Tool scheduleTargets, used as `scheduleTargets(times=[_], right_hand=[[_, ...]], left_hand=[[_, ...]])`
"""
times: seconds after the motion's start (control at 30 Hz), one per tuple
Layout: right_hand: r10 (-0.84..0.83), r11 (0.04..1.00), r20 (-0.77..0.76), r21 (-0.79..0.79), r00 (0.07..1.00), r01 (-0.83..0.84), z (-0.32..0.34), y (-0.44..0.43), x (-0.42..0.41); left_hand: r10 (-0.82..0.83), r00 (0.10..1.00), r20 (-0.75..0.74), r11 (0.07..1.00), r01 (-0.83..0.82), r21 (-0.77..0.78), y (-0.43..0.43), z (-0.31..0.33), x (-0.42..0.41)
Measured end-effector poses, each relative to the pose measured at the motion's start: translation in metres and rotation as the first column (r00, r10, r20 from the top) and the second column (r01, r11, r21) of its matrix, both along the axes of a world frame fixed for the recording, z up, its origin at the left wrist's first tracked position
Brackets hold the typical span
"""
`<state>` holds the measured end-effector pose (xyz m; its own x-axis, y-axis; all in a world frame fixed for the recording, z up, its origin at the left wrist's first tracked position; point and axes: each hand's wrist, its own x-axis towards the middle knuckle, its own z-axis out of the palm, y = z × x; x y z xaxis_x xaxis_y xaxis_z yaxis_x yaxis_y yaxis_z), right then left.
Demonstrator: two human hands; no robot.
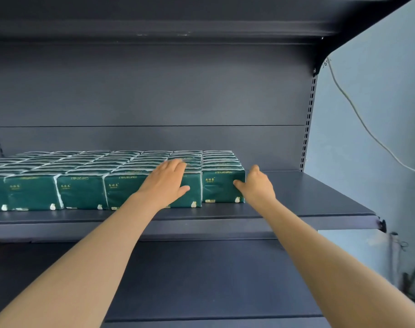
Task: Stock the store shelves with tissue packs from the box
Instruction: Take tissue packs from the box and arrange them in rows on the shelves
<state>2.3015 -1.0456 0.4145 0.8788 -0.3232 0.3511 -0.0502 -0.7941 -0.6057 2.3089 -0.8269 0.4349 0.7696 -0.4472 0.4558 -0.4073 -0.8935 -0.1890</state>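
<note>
Dark grey sheet-metal shelf (296,197), smooth and matte, carries green tissue packs (83,190): soft blocks in glossy film, set in tight rows from near to far. The frame cuts off the leftmost rows. The left hand (166,183) lies flat, fingers straight, over one front pack. The right hand (258,188) sits at the end pack (221,185), thumb on its front. Its fingers are hidden, so their grip cannot be told.
</note>
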Motion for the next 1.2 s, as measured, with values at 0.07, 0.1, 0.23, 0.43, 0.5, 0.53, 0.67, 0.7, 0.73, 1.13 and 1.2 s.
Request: scheduleTargets(times=[0.07, 0.1, 0.23, 0.43, 0.5, 0.53, 0.67, 0.7, 0.73, 1.13, 1.2], right_hand=[[-0.003, 0.993, 0.01, -0.115, 1.0, 0.004, 0.014, 0.001, -0.012], [0.008, 0.985, -0.003, -0.173, 1.0, -0.008, 0.022, 0.003, -0.019], [0.094, 0.894, -0.175, -0.418, 0.98, -0.16, 0.051, 0.021, -0.049], [0.011, 0.674, -0.174, -0.726, 0.985, -0.135, 0.086, 0.068, -0.091], [-0.006, 0.635, -0.102, -0.769, 0.995, -0.075, 0.096, 0.089, -0.103], [-0.003, 0.626, -0.067, -0.778, 0.998, -0.05, 0.1, 0.098, -0.107], [0.043, 0.616, 0.027, -0.788, 0.999, -0.005, 0.116, 0.136, -0.128], [0.055, 0.621, 0.04, -0.784, 0.998, -0.003, 0.119, 0.144, -0.134], [0.068, 0.625, 0.054, -0.781, 0.996, -0.001, 0.122, 0.151, -0.14], [0.268, 0.688, 0.124, -0.719, 0.955, -0.099, 0.121, 0.21, -0.223], [0.307, 0.706, 0.119, -0.694, 0.944, -0.142, 0.108, 0.22, -0.237]], left_hand=[[0.004, 1.0, 0.007, 1.0, -0.004, -0.003, 0.016, 0.009, -0.013], [0.009, 1.0, 0.011, 1.0, -0.009, 0.001, 0.025, 0.014, -0.019], [0.052, 0.998, 0.034, 0.999, -0.051, -0.005, 0.07, 0.036, -0.05], [0.137, 0.985, 0.102, 0.99, -0.138, -0.005, 0.137, 0.065, -0.093], [0.169, 0.977, 0.129, 0.985, -0.171, 0.006, 0.156, 0.073, -0.107], [0.179, 0.973, 0.148, 0.983, -0.183, 0.013, 0.16, 0.077, -0.112], [0.21, 0.957, 0.198, 0.976, -0.216, 0.009, 0.183, 0.09, -0.141], [0.217, 0.952, 0.216, 0.975, -0.224, 0.007, 0.188, 0.092, -0.15], [0.225, 0.946, 0.232, 0.972, -0.233, 0.007, 0.192, 0.094, -0.158], [0.365, 0.904, 0.223, 0.925, -0.379, 0.025, 0.228, 0.087, -0.266], [0.394, 0.902, 0.178, 0.912, -0.407, 0.044, 0.238, 0.074, -0.283]])
